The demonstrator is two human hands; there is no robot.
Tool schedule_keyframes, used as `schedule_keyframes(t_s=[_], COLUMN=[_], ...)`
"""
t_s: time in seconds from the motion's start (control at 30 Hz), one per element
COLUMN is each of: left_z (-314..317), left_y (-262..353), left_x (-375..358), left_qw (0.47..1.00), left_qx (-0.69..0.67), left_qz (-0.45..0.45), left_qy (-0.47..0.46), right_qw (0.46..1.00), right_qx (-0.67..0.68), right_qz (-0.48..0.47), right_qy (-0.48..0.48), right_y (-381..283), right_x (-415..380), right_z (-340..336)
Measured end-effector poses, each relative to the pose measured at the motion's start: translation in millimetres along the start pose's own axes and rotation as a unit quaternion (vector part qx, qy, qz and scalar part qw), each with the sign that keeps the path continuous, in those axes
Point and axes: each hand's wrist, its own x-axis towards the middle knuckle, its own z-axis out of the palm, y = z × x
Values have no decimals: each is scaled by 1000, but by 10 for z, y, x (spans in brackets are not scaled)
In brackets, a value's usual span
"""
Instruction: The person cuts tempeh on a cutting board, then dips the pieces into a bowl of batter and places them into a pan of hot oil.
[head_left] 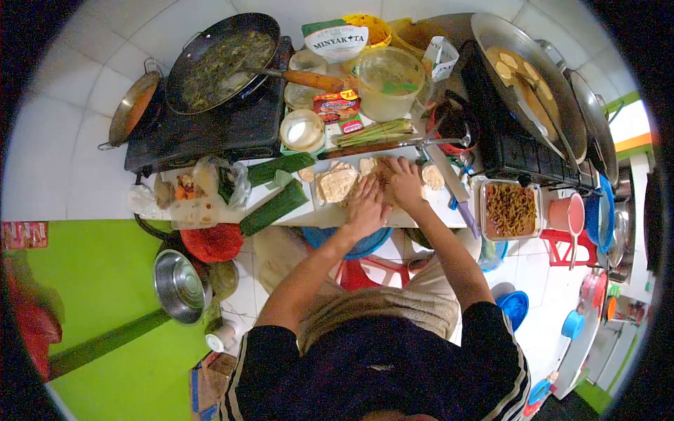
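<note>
My left hand [368, 209] lies low over the white work surface, fingers stretched forward and fairly flat. Right beside it, my right hand [405, 185] is spread, fingertips down on the surface. Under and between the fingers is something brownish, mostly hidden and blurred. A stack of pale, tempeh-like slabs [337, 184] sits just left of my left hand. Another pale slice [432, 177] lies to the right of my right hand. Further right a knife [449, 177] with a purple handle rests at an angle across the surface.
Banana leaf pieces [275, 207] and plastic bags lie left. Behind are lemongrass stalks [372, 133], a seasoning packet [337, 107] and a tub [387, 84]. A wok of greens [223, 63] stands back left, a frying pan [526, 77] back right. A tray of brown food [511, 209] sits right.
</note>
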Motion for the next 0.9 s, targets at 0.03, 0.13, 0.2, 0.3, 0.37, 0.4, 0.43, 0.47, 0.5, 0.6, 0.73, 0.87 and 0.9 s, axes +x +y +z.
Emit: schedule_keyframes(t_s=[0.03,0.13,0.2,0.3,0.37,0.4,0.43,0.47,0.5,0.6,0.73,0.87,0.9], left_z=[-58,-204,-237,-113,-92,-120,-149,-179,-209,-68,-38,29,59], left_y=[13,27,-46,-134,-140,-142,-141,-154,-187,-353,-386,-447,-460], left_x=[-10,26,80,73,69,98,102,131,173,260,367,407,395], left_qw=[1000,996,994,1000,997,995,994,994,993,1000,995,997,997], left_qx=[-7,-31,-50,9,15,19,11,3,-4,3,20,25,40], left_qz=[-11,-32,-33,3,-6,-7,-11,-14,-20,-29,6,-1,9], left_qy=[-26,-79,-90,-16,-71,-97,-104,-110,-114,-3,-94,-77,-69], right_qw=[999,987,993,995,996,997,998,997,994,990,996,994,997], right_qx=[-31,-31,-21,-51,-65,-60,-53,-33,-14,-27,-2,-32,-30], right_qz=[-7,-3,15,17,9,6,6,23,38,53,67,76,64], right_qy=[15,-156,-119,-86,-65,-51,-38,-71,-103,-126,-61,-72,-36], right_y=[-17,13,12,-75,-57,-38,-46,-34,-69,-204,-274,-329,-348], right_x=[18,193,229,135,113,145,137,119,124,-4,-110,-187,-229], right_z=[-1,-358,-294,-107,-46,-88,-125,-172,-391,-92,48,-162,-101])
